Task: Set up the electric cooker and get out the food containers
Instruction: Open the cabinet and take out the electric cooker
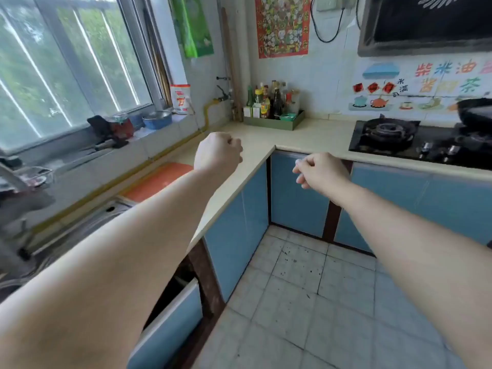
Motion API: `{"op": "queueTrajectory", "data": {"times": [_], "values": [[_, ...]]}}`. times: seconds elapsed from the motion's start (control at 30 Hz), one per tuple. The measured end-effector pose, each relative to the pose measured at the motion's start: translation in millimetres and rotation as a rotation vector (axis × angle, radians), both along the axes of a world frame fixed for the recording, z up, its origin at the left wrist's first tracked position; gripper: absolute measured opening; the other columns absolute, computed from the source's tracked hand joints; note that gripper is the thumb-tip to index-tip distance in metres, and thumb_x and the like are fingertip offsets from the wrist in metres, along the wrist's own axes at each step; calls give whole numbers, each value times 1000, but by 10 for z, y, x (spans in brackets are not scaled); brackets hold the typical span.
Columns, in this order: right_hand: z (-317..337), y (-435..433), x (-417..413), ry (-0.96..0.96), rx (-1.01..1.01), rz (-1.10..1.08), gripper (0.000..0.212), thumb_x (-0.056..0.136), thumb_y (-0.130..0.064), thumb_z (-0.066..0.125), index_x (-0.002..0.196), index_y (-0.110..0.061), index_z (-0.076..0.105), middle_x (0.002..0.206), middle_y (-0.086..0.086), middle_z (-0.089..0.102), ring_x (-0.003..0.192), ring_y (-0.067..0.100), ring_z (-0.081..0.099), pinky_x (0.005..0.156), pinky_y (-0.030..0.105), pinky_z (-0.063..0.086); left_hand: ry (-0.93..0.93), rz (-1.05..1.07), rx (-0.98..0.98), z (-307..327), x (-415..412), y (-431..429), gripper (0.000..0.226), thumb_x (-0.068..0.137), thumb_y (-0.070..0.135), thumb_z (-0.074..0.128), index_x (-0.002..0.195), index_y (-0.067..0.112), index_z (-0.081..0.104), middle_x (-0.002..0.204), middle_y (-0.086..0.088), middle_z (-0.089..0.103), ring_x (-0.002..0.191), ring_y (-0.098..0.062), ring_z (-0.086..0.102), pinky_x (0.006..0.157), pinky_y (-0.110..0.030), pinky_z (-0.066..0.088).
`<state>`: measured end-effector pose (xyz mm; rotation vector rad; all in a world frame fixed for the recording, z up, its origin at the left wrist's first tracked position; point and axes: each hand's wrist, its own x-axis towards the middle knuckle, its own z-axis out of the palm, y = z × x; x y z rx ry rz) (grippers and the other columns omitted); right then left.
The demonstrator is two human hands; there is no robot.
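Observation:
No electric cooker or food container shows in this view. My left hand (218, 153) is stretched out over the cream countertop (306, 137), fingers curled into a fist with nothing in it. My right hand (319, 170) hovers in front of the blue corner cabinet door (295, 203), just below the counter edge. Its fingers are curled too and hold nothing. I cannot tell whether it touches the door.
A gas hob (394, 137) with a dark wok (476, 113) sits at right. A green tray of sauce bottles (274, 121) stands in the corner. An orange board (157, 182) and the sink (87, 225) lie at left. A blue lower door (170, 331) hangs ajar.

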<state>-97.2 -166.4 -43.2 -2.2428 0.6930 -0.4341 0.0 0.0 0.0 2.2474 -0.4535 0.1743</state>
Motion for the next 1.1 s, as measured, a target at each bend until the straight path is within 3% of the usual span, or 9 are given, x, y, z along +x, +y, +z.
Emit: {"op": "queueTrajectory", "data": {"times": [0.13,0.3,0.37,0.5,0.6,0.73,0.9,1.1], "values": [[-317,209,116,94,3,-1,35,98,-36,40,81,-24,69,76,-7,73,72,12,71,76,28,53,108,61,44,-373,105,330,32,96,24,44,88,11,72,79,0,73,71,-15,64,78,-29,55],[-636,464,244,164,15,77,35,97,-36,40,80,-24,68,76,-7,73,76,14,71,80,29,53,188,131,93,-774,52,642,33,96,23,44,90,5,71,87,-7,74,86,-25,68,83,-38,56],[-733,558,288,180,13,136,35,96,-36,40,82,-23,70,75,-7,73,75,15,72,80,29,54,224,186,98,-937,11,768,33,95,23,43,92,3,69,90,-11,73,87,-29,68,83,-41,57],[-868,749,298,184,2,274,40,97,-40,34,85,-23,68,76,-7,72,73,13,70,81,33,54,260,304,135,-1174,-189,999,22,92,17,44,80,11,61,79,-8,69,73,-28,62,75,-32,52],[-959,897,244,204,-16,400,44,99,-43,31,86,-23,67,78,-8,71,74,12,70,78,32,54,276,446,146,-1322,-429,1194,22,92,17,45,92,7,65,91,-11,73,87,-28,66,82,-40,56],[-1086,1084,82,224,-41,597,42,98,-42,34,77,-26,66,76,-8,71,77,14,69,81,35,54,331,662,147,-1500,-870,1474,16,91,19,46,93,11,59,95,-10,71,85,-23,61,67,-34,49],[-1203,1404,-138,238,-34,824,42,98,-43,34,73,-28,65,73,-9,71,80,17,69,84,38,54,431,872,95,-1647,-1654,1770,12,90,19,44,91,20,56,97,-3,71,93,-24,64,71,-32,49],[-1230,2157,-557,297,-40,1121,42,97,-41,36,68,-27,63,78,-6,73,85,19,69,88,37,51,492,1153,110,-1748,-2662,2241,17,92,20,46,101,16,60,103,-3,70,101,-23,61,73,-30,41]]}}
